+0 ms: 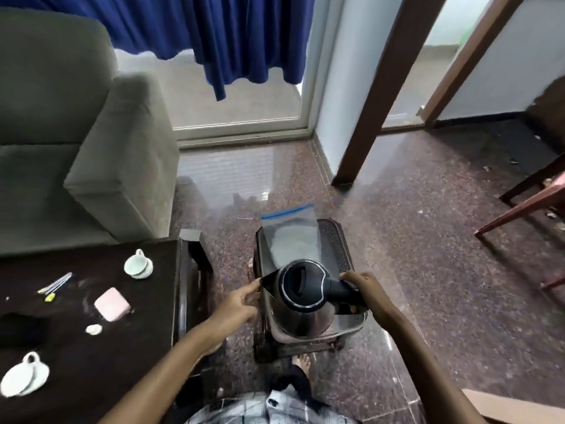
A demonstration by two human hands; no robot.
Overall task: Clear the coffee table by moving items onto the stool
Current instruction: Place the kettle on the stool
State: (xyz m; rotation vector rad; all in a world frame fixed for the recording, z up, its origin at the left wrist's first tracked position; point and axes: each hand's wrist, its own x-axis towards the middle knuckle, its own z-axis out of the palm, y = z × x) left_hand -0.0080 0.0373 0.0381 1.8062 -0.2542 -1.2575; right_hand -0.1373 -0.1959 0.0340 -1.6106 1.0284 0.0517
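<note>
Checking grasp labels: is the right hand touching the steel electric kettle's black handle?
Touching. The head view shows the right hand wrapped round the black handle of the steel electric kettle.

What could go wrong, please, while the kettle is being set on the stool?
1. The kettle is over the near edge of the stool, so it might tip off if released there.
2. The zip bag overhangs the stool's far edge; pushing the kettle forward could slide it onto the floor.
3. The right hand holds only the handle and the left hand only the spout, so the kettle might swing.
</note>
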